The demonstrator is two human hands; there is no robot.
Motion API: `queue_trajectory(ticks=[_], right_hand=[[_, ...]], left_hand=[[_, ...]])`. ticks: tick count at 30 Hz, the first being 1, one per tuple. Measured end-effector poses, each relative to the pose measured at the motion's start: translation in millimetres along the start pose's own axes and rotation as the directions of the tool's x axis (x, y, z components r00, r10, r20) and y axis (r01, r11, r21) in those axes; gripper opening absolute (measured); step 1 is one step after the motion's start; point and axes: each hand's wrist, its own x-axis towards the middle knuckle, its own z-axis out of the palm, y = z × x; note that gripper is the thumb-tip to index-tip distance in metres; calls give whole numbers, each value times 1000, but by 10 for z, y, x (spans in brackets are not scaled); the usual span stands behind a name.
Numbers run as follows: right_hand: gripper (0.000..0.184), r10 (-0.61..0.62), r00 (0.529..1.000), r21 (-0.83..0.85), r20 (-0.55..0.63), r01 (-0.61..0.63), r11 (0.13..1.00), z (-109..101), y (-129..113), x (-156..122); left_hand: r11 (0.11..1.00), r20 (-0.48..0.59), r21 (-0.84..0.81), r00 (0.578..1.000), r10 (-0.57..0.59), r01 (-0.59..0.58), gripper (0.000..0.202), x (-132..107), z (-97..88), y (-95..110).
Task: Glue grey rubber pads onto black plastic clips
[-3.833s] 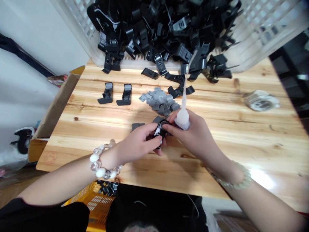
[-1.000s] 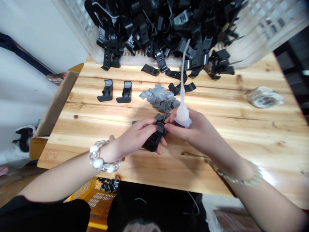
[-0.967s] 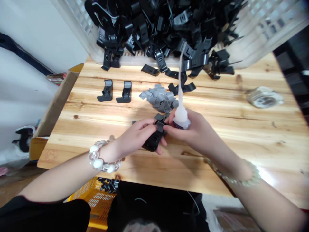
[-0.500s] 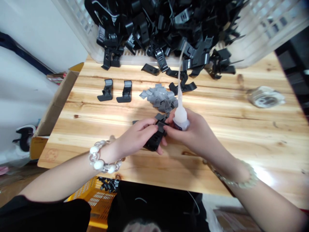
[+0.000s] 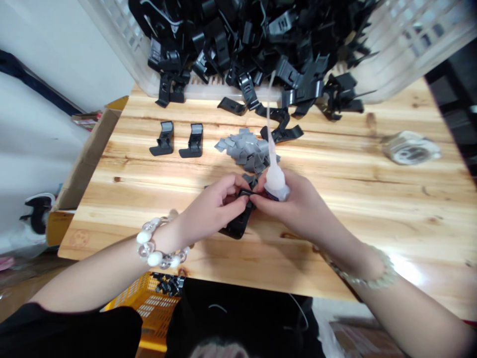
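My left hand (image 5: 216,201) is closed on a black plastic clip (image 5: 237,224), its thumb and fingers at the clip's upper end. In my right hand (image 5: 294,199) a small white glue bottle (image 5: 276,181) with a long thin nozzle points up and away from me. The thumb and fingertip of that hand also pinch at the clip's upper end, meeting my left thumb. Just beyond my hands lies a pile of grey pads (image 5: 248,149). Two black clips with grey pads on them, a left one (image 5: 164,138) and a right one (image 5: 194,140), lie further left. My fingers partly cover the held clip.
A white plastic basket (image 5: 395,64) heaped with black clips (image 5: 223,44) spans the back of the wooden table (image 5: 354,214). Several loose clips lie before it. A roll of clear tape (image 5: 410,148) rests at the right. Below the near edge is a yellow crate (image 5: 149,303).
My left fingers have drawn in toward the clip's upper end, and the clip has tilted slightly. The glue bottle in my right hand has shifted a little to the left.
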Motion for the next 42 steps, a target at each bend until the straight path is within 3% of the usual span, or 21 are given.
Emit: queue_trajectory(ticks=[6, 11, 27, 32, 38, 42], right_hand=[[18, 154, 988, 199, 22, -155, 968, -118, -77, 12], [17, 184, 983, 272, 16, -181, 945, -177, -56, 17], [16, 186, 982, 292, 20, -184, 939, -171, -29, 45], [17, 179, 984, 289, 26, -179, 941, -165, -15, 48], [17, 167, 985, 289, 33, -169, 942, -149, 1, 53], [18, 173, 984, 285, 39, -177, 942, -143, 0, 59]], left_hand=[[955, 80, -254, 988, -134, 150, 14, 25, -56, 42], [896, 119, -374, 970, -211, 241, 12, 20, -58, 54], [889, 60, -418, 982, -181, 190, 16, 12, -54, 39], [930, 23, -337, 989, -147, 146, 17, 4, -62, 41], [998, -82, -47, 995, -54, 50, 18, -6, -59, 89], [999, -84, 21, 996, -38, 40, 15, -20, -41, 92]])
